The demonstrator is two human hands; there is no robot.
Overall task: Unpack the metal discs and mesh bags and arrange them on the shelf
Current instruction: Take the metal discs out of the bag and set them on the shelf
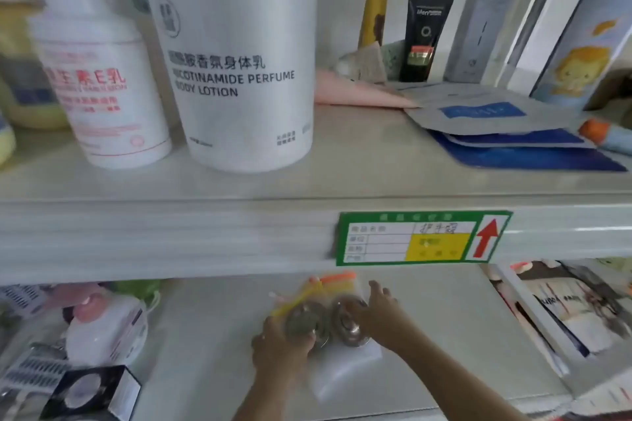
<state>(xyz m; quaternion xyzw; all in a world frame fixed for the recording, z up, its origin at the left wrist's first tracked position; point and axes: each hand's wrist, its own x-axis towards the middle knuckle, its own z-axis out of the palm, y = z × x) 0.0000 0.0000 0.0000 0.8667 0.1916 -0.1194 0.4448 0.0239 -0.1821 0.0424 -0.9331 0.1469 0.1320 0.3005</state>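
Two round metal discs lie side by side on the lower shelf (444, 335) under the upper shelf's edge. My left hand (278, 340) grips the left disc (304, 319) from the near side. My right hand (376, 311) rests on the right disc (347, 326), fingers spread over its far rim. Behind the discs lie mesh bags (328, 285) with yellow and orange trim, partly hidden by the shelf edge. A clear plastic packet (345, 372) lies under and in front of the discs.
Two large white lotion tubs (236, 72) stand on the upper shelf, with tubes and flat blue sachets (496, 126) to the right. A green price label (420, 237) hangs on the shelf edge. Boxed goods (92, 352) fill the lower left; packaged items (564, 311) stand lower right.
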